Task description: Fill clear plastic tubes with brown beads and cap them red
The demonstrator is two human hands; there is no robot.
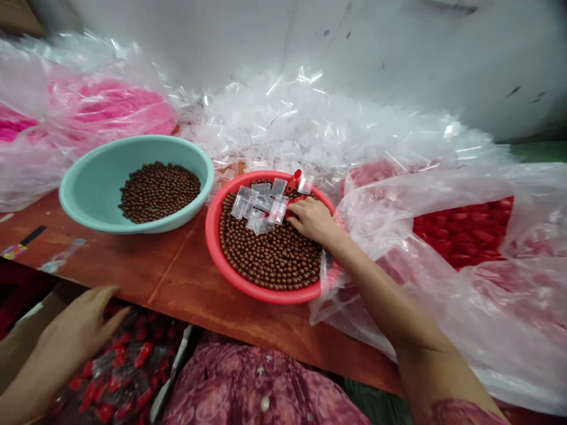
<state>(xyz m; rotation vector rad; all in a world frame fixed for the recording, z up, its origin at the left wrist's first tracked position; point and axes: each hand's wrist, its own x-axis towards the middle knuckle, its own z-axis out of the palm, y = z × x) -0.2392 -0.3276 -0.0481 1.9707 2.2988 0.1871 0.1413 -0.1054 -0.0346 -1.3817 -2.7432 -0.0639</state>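
My right hand (312,220) lies palm-down over a red plastic basin (213,233) filled with brown round beads (266,248). Its fingertips touch the beads beside several small clear plastic bags (259,203), and I cannot tell whether they pinch anything. A small red plastic piece (293,181) stands near the basin's far rim. My left hand (84,321) is at the table's near edge with its fingers spread, above a box of red items in clear wrapping (119,366). It holds nothing.
A teal basin (133,183) with brown beads stands left of the red one on a reddish-brown table (168,283). A heap of clear plastic bags (283,124) lies behind. Large plastic sacks hold pink items (110,109) and red items (460,230). A grey wall rises beyond.
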